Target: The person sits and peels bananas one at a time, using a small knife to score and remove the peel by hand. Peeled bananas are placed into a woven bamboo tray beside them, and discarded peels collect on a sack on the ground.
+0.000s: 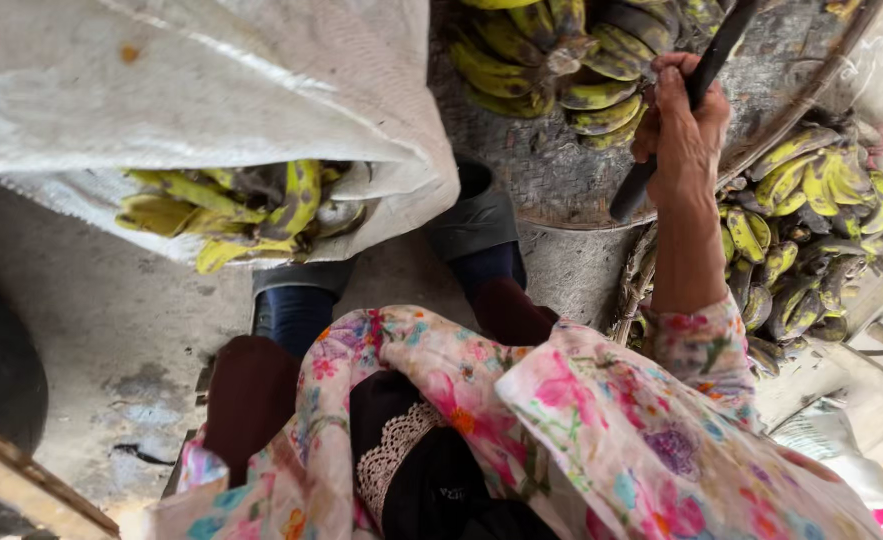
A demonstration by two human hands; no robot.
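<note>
Right hand (684,120) grips a knife (682,100) over the bananas (562,60), left hand's hidden; a slip could nick the wrist.

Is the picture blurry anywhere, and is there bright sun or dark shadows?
In the head view the light is soft and even, with no sharp shadows or glare; the white sack looks a bit washed out; the right hand and its dark handle are sharp; the flowery sleeve up close looks slightly soft.
</note>
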